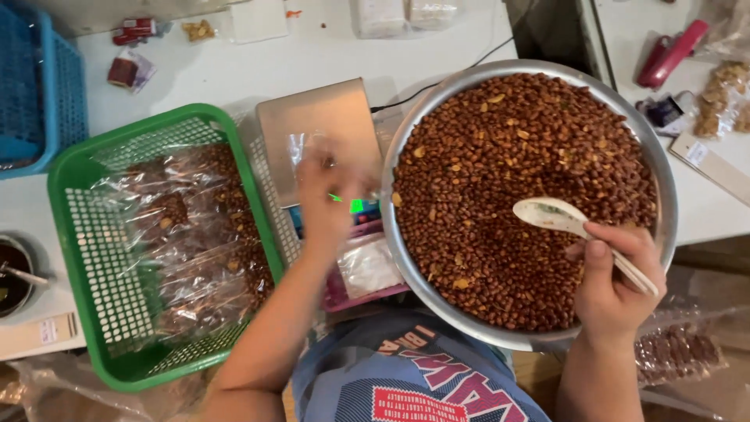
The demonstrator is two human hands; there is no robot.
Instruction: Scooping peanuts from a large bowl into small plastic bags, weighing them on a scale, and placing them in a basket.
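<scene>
Right hand: my right hand (617, 281) is closed around the handle of a white spoon (574, 227), its bowl over the peanuts.
Peanuts: roasted peanuts (508, 180) fill a big metal bowl (664, 227) on the right.
Left hand: my left hand (328, 199) is blurred over the scale (312, 117); I cannot tell its grip.
Basket: a green basket (70, 227) of filled clear bags (195, 250) sits on the table (328, 47), left.

Shiny metal bowl (664, 234), glossy plastic spoon (551, 215), green plastic basket (66, 234).
</scene>
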